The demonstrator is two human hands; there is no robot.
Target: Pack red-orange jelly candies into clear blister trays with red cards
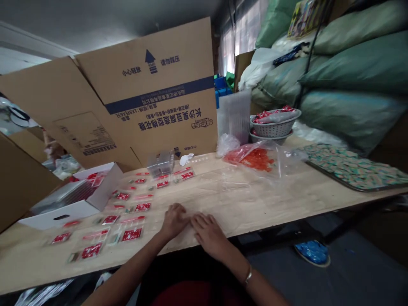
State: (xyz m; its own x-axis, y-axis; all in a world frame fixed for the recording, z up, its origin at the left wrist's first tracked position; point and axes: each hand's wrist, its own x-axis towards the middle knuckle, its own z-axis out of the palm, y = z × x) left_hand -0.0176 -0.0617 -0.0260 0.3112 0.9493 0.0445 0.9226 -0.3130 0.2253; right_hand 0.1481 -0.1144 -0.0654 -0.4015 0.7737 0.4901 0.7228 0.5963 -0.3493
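My left hand rests on the light wooden table near its front edge, fingers curled inward. Whatever its fingertips hold, if anything, is too small or clear to make out. Close beside it, my right hand lies with its fingers stretched out over the tabletop, the tips almost meeting the left hand. To the left of the hands lie several clear plastic packs, each with a red patterned packet and a red strip; the nearest is a pack by my left forearm. A stack of clear plastic boxes stands farther back.
A white carton with clear trays stands at the left. Large cardboard walls the back. Right of centre sit a plastic bag of orange-red pieces, stacked grey baskets and a tray heaped with small green-and-tan pieces. Green sacks pile behind.
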